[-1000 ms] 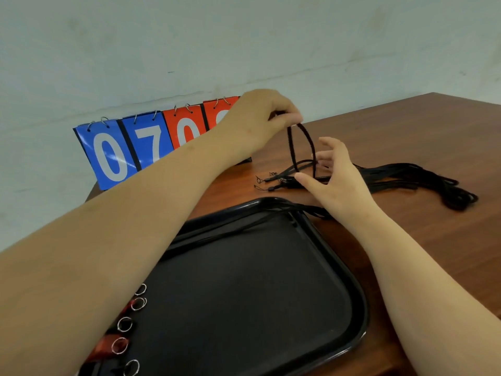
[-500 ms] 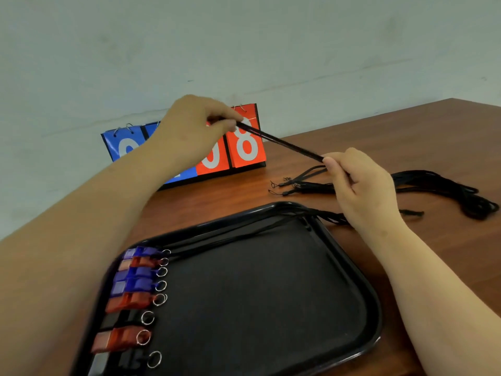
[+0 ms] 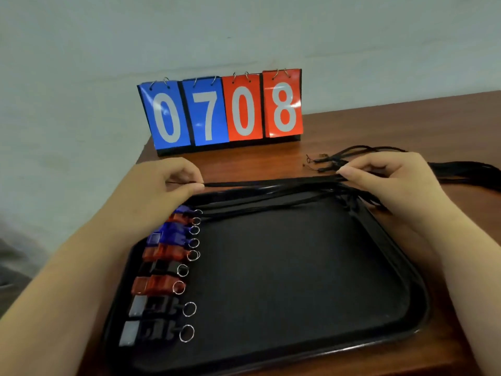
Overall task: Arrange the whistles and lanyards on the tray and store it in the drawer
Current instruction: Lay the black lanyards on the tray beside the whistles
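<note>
A black tray (image 3: 393, 308) lies on the wooden table in front of me. Several whistles (image 3: 165, 267), blue, red and black with metal rings, lie in a column along its left side. My left hand (image 3: 165, 185) and my right hand (image 3: 390, 180) each pinch one end of a black lanyard (image 3: 271, 183), stretched straight just above the tray's far rim. A few other lanyards (image 3: 271, 204) lie along the tray's far side. A bundle of loose black lanyards (image 3: 466, 175) lies on the table behind my right hand.
A flip scoreboard (image 3: 225, 112) reading 0708 stands at the back of the table against the wall. The table's left edge runs close to the tray. Bare wood (image 3: 406, 126) stretches to the back right.
Both hands have come down and apart, bringing the lanyard from a raised slant to a level stretch at the tray's far rim. The camera has tilted down.
</note>
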Action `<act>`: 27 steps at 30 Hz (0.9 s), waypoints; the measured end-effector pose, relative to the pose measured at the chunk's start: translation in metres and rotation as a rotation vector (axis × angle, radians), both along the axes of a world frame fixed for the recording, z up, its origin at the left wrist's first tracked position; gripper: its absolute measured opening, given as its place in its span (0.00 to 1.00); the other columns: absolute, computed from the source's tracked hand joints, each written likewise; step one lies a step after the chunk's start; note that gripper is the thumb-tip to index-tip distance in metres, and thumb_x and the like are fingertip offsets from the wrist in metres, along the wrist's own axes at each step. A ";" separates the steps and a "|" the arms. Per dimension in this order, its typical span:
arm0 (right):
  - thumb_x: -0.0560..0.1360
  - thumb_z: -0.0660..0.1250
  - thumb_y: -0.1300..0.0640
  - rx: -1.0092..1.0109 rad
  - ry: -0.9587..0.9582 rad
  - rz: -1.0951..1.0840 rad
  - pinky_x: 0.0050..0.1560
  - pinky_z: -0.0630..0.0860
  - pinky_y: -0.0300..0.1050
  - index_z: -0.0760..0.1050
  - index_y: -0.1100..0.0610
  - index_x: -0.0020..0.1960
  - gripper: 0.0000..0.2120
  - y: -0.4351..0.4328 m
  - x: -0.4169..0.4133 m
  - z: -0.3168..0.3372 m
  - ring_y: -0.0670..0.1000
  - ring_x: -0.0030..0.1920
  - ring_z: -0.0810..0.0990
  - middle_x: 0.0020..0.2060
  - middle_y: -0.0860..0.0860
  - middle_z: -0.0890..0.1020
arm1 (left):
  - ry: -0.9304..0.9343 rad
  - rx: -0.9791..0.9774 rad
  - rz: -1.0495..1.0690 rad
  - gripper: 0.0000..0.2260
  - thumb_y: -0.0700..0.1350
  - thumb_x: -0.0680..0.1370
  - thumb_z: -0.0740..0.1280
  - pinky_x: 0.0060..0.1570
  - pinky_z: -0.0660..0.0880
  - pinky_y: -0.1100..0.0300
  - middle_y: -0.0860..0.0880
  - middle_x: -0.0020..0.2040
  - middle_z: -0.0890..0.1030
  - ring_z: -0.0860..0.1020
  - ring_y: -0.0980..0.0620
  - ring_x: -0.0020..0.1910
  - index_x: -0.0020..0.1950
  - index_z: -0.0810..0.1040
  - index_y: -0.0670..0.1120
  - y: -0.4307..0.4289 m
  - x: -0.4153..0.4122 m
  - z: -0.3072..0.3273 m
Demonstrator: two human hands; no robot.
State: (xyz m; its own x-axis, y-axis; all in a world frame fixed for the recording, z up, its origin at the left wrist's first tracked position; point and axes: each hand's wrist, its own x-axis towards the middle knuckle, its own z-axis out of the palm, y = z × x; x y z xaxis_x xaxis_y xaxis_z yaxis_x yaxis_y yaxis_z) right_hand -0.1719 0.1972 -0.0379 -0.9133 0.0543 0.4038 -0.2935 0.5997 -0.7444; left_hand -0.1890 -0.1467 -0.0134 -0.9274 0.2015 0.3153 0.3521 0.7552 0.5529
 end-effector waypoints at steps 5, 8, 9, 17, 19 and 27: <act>0.73 0.73 0.55 0.103 -0.053 -0.009 0.34 0.71 0.27 0.82 0.43 0.46 0.07 0.001 -0.003 -0.004 0.41 0.34 0.78 0.35 0.44 0.80 | -0.017 -0.259 -0.068 0.06 0.43 0.74 0.73 0.48 0.70 0.73 0.57 0.43 0.81 0.77 0.62 0.47 0.40 0.80 0.54 -0.013 0.003 -0.003; 0.76 0.71 0.56 0.100 -0.078 -0.005 0.36 0.73 0.33 0.82 0.43 0.47 0.07 0.003 -0.004 -0.003 0.43 0.33 0.78 0.33 0.47 0.79 | -0.025 -0.343 -0.103 0.07 0.45 0.74 0.73 0.53 0.73 0.60 0.59 0.43 0.79 0.75 0.58 0.48 0.39 0.80 0.56 -0.016 0.001 -0.006; 0.76 0.70 0.56 0.112 -0.075 -0.007 0.37 0.73 0.31 0.82 0.44 0.48 0.07 0.004 -0.004 -0.003 0.43 0.34 0.78 0.33 0.47 0.80 | -0.020 -0.359 -0.109 0.07 0.45 0.73 0.73 0.54 0.73 0.54 0.59 0.44 0.78 0.74 0.57 0.49 0.39 0.80 0.57 -0.015 0.001 -0.006; 0.73 0.72 0.59 0.261 -0.139 0.008 0.44 0.72 0.32 0.82 0.44 0.47 0.10 0.005 -0.003 -0.005 0.40 0.42 0.80 0.37 0.40 0.82 | 0.005 -0.420 -0.129 0.05 0.45 0.71 0.75 0.60 0.68 0.51 0.58 0.49 0.76 0.67 0.53 0.55 0.39 0.83 0.55 -0.011 0.001 -0.015; 0.73 0.73 0.60 0.261 -0.141 0.010 0.44 0.71 0.32 0.82 0.45 0.47 0.10 0.006 -0.003 -0.005 0.38 0.42 0.80 0.37 0.38 0.82 | 0.000 -0.425 -0.131 0.05 0.45 0.71 0.75 0.60 0.68 0.51 0.58 0.50 0.76 0.67 0.53 0.56 0.38 0.83 0.55 -0.010 0.001 -0.017; 0.75 0.70 0.56 0.271 -0.138 0.022 0.47 0.74 0.41 0.82 0.43 0.45 0.08 0.008 -0.004 -0.008 0.40 0.41 0.81 0.34 0.41 0.83 | -0.032 -0.459 -0.105 0.05 0.47 0.72 0.75 0.63 0.64 0.54 0.59 0.52 0.74 0.64 0.56 0.58 0.38 0.82 0.56 -0.011 0.000 -0.018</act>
